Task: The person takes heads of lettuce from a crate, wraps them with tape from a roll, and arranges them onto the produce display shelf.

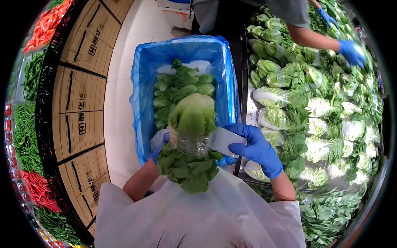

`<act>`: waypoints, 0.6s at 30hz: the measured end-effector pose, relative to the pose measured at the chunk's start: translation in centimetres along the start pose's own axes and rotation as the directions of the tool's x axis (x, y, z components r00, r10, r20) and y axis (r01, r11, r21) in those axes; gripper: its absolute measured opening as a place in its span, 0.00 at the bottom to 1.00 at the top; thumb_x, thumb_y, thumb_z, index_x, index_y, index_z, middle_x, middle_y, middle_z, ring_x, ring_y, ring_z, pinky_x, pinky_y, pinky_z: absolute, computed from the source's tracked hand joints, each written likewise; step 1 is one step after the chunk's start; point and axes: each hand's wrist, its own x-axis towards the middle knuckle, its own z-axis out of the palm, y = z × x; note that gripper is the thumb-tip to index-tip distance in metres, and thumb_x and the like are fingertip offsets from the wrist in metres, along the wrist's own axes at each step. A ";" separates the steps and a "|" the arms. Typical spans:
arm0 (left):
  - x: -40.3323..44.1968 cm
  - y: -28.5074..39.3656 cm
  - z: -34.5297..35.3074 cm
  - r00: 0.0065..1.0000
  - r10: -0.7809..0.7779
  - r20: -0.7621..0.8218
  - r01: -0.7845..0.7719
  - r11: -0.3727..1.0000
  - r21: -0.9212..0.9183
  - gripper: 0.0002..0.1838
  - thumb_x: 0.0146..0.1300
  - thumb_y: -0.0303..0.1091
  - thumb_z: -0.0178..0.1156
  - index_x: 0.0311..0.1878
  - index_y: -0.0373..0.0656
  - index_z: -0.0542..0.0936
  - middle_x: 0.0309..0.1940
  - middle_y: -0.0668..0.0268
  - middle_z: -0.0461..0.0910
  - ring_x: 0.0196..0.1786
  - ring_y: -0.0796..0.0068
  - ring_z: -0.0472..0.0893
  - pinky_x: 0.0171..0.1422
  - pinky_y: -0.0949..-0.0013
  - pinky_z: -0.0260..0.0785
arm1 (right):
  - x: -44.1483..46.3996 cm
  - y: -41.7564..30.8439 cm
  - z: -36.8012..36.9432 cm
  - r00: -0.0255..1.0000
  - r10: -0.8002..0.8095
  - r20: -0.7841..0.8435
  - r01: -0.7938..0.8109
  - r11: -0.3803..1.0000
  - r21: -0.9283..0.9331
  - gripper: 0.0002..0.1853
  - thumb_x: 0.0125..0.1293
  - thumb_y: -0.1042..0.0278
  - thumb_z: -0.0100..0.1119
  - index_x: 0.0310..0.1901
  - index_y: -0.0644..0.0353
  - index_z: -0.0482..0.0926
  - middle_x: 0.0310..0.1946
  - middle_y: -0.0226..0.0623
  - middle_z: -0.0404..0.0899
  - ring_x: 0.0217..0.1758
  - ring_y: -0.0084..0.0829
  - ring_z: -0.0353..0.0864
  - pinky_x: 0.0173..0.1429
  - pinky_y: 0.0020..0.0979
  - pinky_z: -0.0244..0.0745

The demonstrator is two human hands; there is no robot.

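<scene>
A leafy lettuce head (192,113) with clear film wrapped round its middle hangs over the near end of a blue-lined crate (142,68). My left hand (159,148), in a blue glove, grips the lettuce from its left side, mostly hidden behind it. In my gloved right hand (258,149) is the white roll of film (226,141), pinched between thumb and fingers, close against the lettuce's right side. More green lettuces (182,84) lie inside the crate.
Rows of wrapped cabbages and lettuces (320,107) fill the display on the right. A co-worker's blue-gloved hands (351,53) reach over its far part. Cardboard-patterned panels (80,95) stand at left, beside red and green peppers (29,128).
</scene>
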 end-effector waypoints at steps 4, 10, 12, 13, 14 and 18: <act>-0.4 0.0 -0.2 0.998 0.062 -0.017 -0.062 0.998 0.017 0.25 0.67 0.43 0.44 0.63 0.41 0.60 0.57 0.60 0.66 0.58 0.67 0.68 0.63 0.63 0.61 | -0.4 -0.3 -0.6 0.996 -0.076 -0.052 0.070 0.990 -0.119 0.19 0.45 0.66 0.70 0.38 0.67 0.78 0.33 0.34 0.77 0.37 0.20 0.76 0.41 0.23 0.72; 0.3 -0.2 0.8 0.939 0.342 -0.026 -0.337 0.935 0.109 0.24 0.67 0.44 0.44 0.62 0.42 0.61 0.54 0.62 0.68 0.57 0.69 0.68 0.62 0.66 0.62 | -0.7 -0.4 -0.9 0.987 -0.155 0.038 0.159 0.954 -0.254 0.19 0.49 0.60 0.67 0.38 0.67 0.77 0.31 0.39 0.77 0.35 0.26 0.75 0.42 0.27 0.69; 0.6 0.0 3.2 0.966 0.250 -0.067 -0.257 0.954 -0.153 0.24 0.68 0.45 0.44 0.63 0.44 0.60 0.55 0.63 0.66 0.56 0.71 0.68 0.59 0.67 0.63 | -0.6 -0.4 -1.3 0.973 -0.218 0.077 0.231 0.922 -0.312 0.18 0.48 0.62 0.67 0.38 0.65 0.78 0.34 0.40 0.77 0.39 0.28 0.76 0.46 0.28 0.70; 1.5 0.1 5.0 0.970 0.243 -0.019 -0.244 0.959 -0.144 0.24 0.68 0.45 0.44 0.63 0.44 0.60 0.55 0.63 0.66 0.56 0.71 0.68 0.59 0.67 0.63 | -0.5 -0.8 -1.4 0.960 -0.260 0.100 0.279 0.906 -0.319 0.18 0.47 0.65 0.69 0.38 0.64 0.78 0.37 0.39 0.78 0.43 0.28 0.76 0.49 0.28 0.70; 2.6 -0.7 7.5 0.978 0.163 0.130 -0.120 0.949 -0.291 0.25 0.67 0.46 0.44 0.63 0.45 0.59 0.56 0.64 0.65 0.55 0.71 0.68 0.58 0.68 0.63 | -0.7 -1.6 -1.5 0.931 -0.343 0.123 0.364 0.846 -0.389 0.16 0.48 0.66 0.68 0.38 0.64 0.79 0.36 0.40 0.78 0.40 0.27 0.77 0.46 0.27 0.71; 1.2 -1.0 2.5 0.934 0.297 -0.200 -0.277 0.953 0.121 0.25 0.67 0.45 0.45 0.64 0.45 0.59 0.53 0.65 0.66 0.53 0.73 0.68 0.57 0.71 0.63 | -1.3 -2.0 -1.6 0.968 -0.212 0.132 0.240 0.936 -0.258 0.15 0.50 0.66 0.67 0.38 0.63 0.79 0.32 0.36 0.78 0.34 0.24 0.77 0.41 0.26 0.71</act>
